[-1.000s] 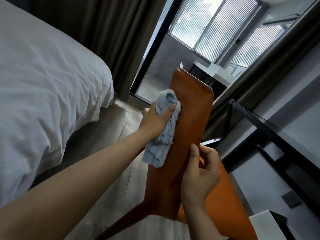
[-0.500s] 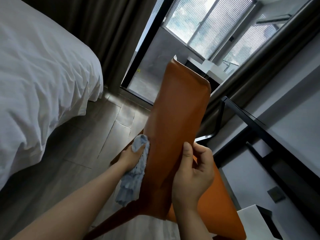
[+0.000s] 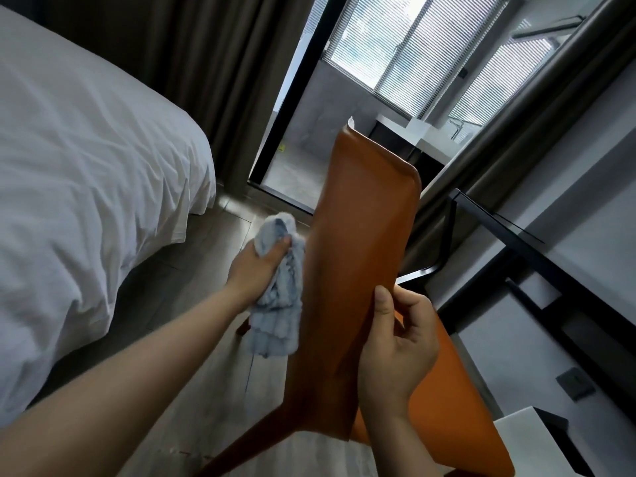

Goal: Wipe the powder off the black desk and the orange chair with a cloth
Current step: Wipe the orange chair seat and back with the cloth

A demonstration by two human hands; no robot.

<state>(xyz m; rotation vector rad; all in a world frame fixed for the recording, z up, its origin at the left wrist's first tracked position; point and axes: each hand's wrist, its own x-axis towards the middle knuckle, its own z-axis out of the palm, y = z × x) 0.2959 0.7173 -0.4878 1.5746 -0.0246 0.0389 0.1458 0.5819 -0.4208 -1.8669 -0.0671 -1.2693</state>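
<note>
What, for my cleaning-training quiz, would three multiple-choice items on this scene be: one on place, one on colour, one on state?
1. Where is the fluffy pale-blue cloth? A lying on the floor; B at the left edge of the orange leather chair back; C on the desk.
2. What colour is the rumpled bedding? A white; B red; C black.
3. What is the right hand doing? A resting flat and open; B gripping the chair back's right edge; C holding the cloth.
Key: B, the left hand holds it bunched there; A, it shows plain white; B, thumb in front, fingers curled behind the edge.
</note>
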